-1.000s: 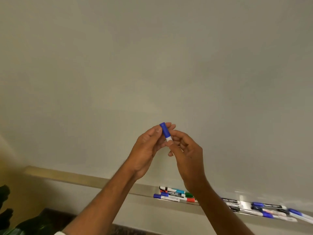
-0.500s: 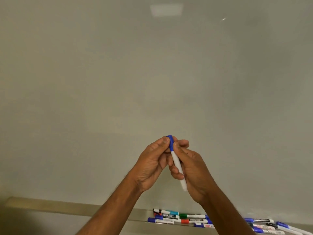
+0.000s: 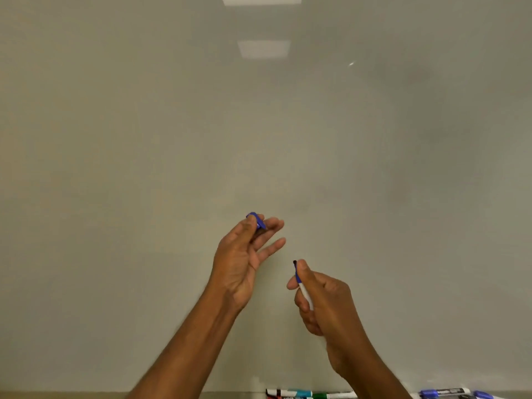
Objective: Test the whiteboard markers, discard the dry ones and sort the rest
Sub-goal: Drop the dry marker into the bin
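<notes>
Change: cap point(image 3: 257, 220) now off the marker point(image 3: 304, 293).
Left grip point(image 3: 241, 260): pinches cap.
Right grip point(image 3: 326, 305): wraps marker mid-barrel; likely light, stiff, slick.

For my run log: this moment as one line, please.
state: cap off | left hand: pinches cap | right hand: grips marker, tip up | board: no stroke seen | next: probably test stroke

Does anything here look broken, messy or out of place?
Nothing looks damaged. The left hand pinches a small blue plastic cap, and the right hand holds the uncapped white-barrelled blue marker. The only oddity is faint grey smudging at the upper right of the whiteboard.
</notes>
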